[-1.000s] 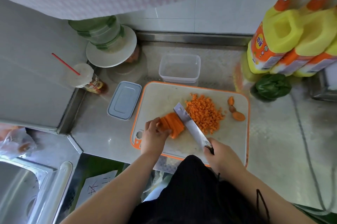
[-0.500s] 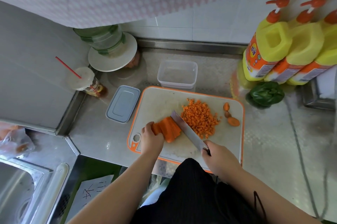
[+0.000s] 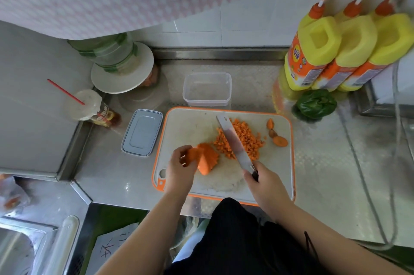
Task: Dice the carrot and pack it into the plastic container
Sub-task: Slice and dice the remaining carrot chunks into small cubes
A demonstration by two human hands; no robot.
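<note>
Orange-rimmed white plastic cutting board is lying at the steel counter's front edge, the clear rectangular plastic container sitting empty just behind it. Right hand is gripping the steel knife over the diced carrot pile. Left hand is pinching fanned carrot slices.

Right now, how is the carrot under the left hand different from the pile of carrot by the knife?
The carrot slices are long flat strips fanned together; the diced carrot is lots of tiny cubes. The left hand holds the slices; nothing holds the diced carrot, though the knife, gripped by the right hand, lies across the pile. Both are orange and sit on the cutting board.
</note>
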